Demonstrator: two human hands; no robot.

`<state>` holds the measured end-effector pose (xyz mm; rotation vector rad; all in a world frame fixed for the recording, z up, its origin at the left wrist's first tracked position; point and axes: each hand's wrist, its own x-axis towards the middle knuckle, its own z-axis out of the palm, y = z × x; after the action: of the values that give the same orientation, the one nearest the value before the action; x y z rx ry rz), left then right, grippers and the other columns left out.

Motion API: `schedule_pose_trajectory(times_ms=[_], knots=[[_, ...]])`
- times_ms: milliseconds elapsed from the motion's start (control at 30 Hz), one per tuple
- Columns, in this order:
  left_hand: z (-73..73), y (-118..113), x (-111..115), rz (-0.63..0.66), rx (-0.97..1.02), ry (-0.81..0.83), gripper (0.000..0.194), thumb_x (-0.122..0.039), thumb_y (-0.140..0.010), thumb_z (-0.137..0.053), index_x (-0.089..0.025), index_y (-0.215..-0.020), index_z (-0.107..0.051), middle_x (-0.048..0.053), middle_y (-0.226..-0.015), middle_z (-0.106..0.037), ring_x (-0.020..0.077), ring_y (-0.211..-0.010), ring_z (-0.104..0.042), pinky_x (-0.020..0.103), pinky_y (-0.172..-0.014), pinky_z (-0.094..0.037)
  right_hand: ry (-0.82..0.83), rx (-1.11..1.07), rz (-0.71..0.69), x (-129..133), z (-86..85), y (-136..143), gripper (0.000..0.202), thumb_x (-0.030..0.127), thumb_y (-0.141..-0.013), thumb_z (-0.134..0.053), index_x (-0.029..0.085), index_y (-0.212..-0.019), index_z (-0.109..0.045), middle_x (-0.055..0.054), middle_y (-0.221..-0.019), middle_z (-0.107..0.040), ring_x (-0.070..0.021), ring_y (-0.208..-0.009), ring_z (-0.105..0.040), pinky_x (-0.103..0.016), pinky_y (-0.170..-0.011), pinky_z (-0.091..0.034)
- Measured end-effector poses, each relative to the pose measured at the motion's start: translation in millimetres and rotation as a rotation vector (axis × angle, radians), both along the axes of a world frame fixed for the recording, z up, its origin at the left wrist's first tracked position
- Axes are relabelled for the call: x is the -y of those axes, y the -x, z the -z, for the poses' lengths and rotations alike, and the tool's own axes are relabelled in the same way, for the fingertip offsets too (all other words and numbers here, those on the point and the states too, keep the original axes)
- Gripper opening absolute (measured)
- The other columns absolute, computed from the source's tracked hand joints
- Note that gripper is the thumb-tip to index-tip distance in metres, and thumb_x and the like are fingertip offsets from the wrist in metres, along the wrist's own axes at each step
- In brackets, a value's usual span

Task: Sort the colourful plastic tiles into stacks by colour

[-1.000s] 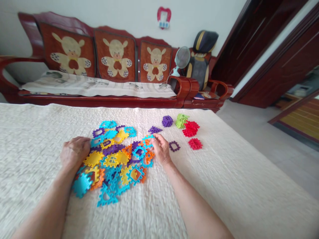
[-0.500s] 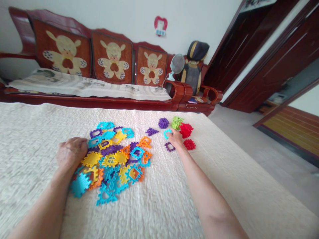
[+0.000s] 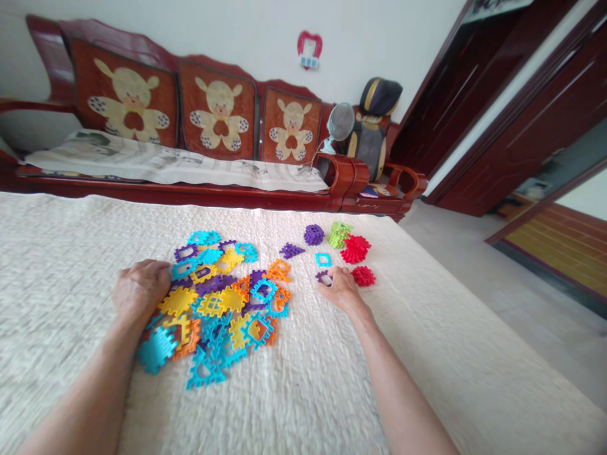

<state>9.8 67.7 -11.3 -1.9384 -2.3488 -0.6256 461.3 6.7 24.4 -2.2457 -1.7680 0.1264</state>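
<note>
My left hand (image 3: 142, 287) rests on the light cloth at the left edge of a loose pile of toothed plastic pieces, fingers curled; whether it grips one is hidden. The pile mixes blue, yellow (image 3: 177, 302), purple and orange (image 3: 279, 270) pieces. My right hand (image 3: 342, 289) reaches down over a purple square frame (image 3: 324, 278), its fingers at the frame's right side and partly covering it. Just beyond lies a blue square frame (image 3: 323, 260). Around these are a purple stack (image 3: 313, 234), a green stack (image 3: 339, 234), a red stack (image 3: 355, 249) and a second red stack (image 3: 363, 276).
A purple triangle (image 3: 291, 251) lies between the pile and the stacks. The cloth-covered table (image 3: 303, 404) ends before a wooden sofa (image 3: 237, 194) with bear-patterned cushions. A small fan (image 3: 340, 122) stands near the sofa's right end.
My right hand has moved off the blue square frame, which now lies free, and come nearer to the purple square frame. My left hand stays beside the pile. The view has shifted slightly.
</note>
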Motion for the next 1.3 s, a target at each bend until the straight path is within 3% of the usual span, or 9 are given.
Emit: schedule_pose_trajectory(times_ms=[200, 333, 500, 633, 767, 867, 967, 1100, 1300], knots=[[3.8, 0, 1, 0.010, 0.001, -0.050, 0.040, -0.035, -0.093, -0.038, -0.022, -0.102, -0.075, 0.006, -0.123, -0.071, 0.0242, -0.111, -0.063, 0.038, -0.103, -0.044, -0.059, -0.039, -0.028, -5, -0.6, -4, 0.031, 0.034, -0.075, -0.068, 0.016, -0.101, -0.067, -0.011, -0.102, -0.069, -0.0255, -0.097, -0.064, -0.032, -0.087, -0.049], [4.9, 0, 2, 0.021, -0.002, -0.060, 0.039, -0.035, -0.093, -0.038, -0.023, -0.101, -0.075, 0.005, -0.121, -0.071, 0.0236, -0.110, -0.063, 0.037, -0.103, -0.045, -0.025, -0.142, -0.091, -17, -10.7, 13, 0.036, 0.038, -0.074, -0.072, 0.019, -0.104, -0.066, -0.008, -0.102, -0.069, -0.0220, -0.091, -0.066, -0.030, -0.081, -0.050], [2.2, -1, 3, 0.036, -0.021, -0.067, 0.038, -0.031, -0.093, -0.039, -0.022, -0.100, -0.075, 0.005, -0.118, -0.072, 0.0237, -0.109, -0.063, 0.039, -0.103, -0.044, 0.045, -0.068, -0.203, -36, -23.5, 38, 0.037, 0.038, -0.076, -0.072, 0.017, -0.106, -0.068, -0.012, -0.110, -0.067, -0.0264, -0.104, -0.064, -0.035, -0.091, -0.049], [1.5, -1, 2, 0.034, -0.049, -0.046, 0.041, -0.033, -0.094, -0.036, -0.022, -0.101, -0.075, 0.005, -0.120, -0.071, 0.0256, -0.111, -0.063, 0.041, -0.104, -0.045, -0.055, -0.041, -0.526, -71, -29.9, 47, 0.054, 0.007, -0.078, -0.058, 0.018, -0.130, -0.060, -0.012, -0.144, -0.054, -0.0225, -0.131, -0.051, -0.035, -0.110, -0.039], [1.1, -1, 2, 0.016, -0.039, -0.025, 0.041, -0.034, -0.093, -0.037, -0.022, -0.102, -0.075, 0.005, -0.121, -0.071, 0.0267, -0.112, -0.062, 0.042, -0.104, -0.045, 0.035, 0.027, -0.736, -104, -24.7, 53, 0.075, -0.008, -0.071, -0.048, 0.024, -0.139, -0.055, -0.007, -0.158, -0.041, -0.0229, -0.141, -0.042, -0.041, -0.114, -0.035], [0.1, -3, 4, 0.023, -0.029, -0.049, 0.040, -0.032, -0.093, -0.038, -0.022, -0.101, -0.075, 0.005, -0.121, -0.071, 0.0249, -0.112, -0.063, 0.040, -0.106, -0.044, 0.086, 0.075, -0.791, -116, -18.4, 53, 0.066, -0.006, -0.074, -0.052, 0.027, -0.131, -0.061, -0.005, -0.148, -0.052, -0.0217, -0.130, -0.052, -0.035, -0.107, -0.040], [-1.3, -4, 5, 0.042, -0.025, -0.066, 0.040, -0.031, -0.093, -0.037, -0.021, -0.101, -0.075, 0.005, -0.120, -0.071, 0.0244, -0.112, -0.063, 0.040, -0.107, -0.043, 0.102, 0.121, -0.838, -122, -18.5, 50, 0.051, -0.004, -0.076, -0.054, 0.023, -0.117, -0.068, -0.005, -0.124, -0.063, -0.0182, -0.113, -0.060, -0.027, -0.097, -0.043], [-3.2, -5, 6, 0.045, -0.044, -0.058, 0.042, -0.031, -0.094, -0.036, -0.020, -0.101, -0.075, 0.006, -0.120, -0.071, 0.0260, -0.111, -0.064, 0.043, -0.106, -0.044, 0.148, 0.194, -0.885, -128, -27.5, 47, 0.037, -0.003, -0.074, -0.056, 0.019, -0.101, -0.070, -0.005, -0.106, -0.063, -0.0172, -0.097, -0.060, -0.025, -0.087, -0.044], [-5.5, -6, 7, 0.045, -0.023, -0.064, 0.041, -0.032, -0.094, -0.036, -0.020, -0.101, -0.076, 0.006, -0.119, -0.072, 0.0267, -0.110, -0.064, 0.043, -0.105, -0.046, 0.188, 0.307, -0.908, -139, -37.7, 49, 0.024, 0.005, -0.078, -0.060, 0.018, -0.096, -0.068, -0.006, -0.105, -0.062, -0.0180, -0.090, -0.059, -0.027, -0.081, -0.045]])
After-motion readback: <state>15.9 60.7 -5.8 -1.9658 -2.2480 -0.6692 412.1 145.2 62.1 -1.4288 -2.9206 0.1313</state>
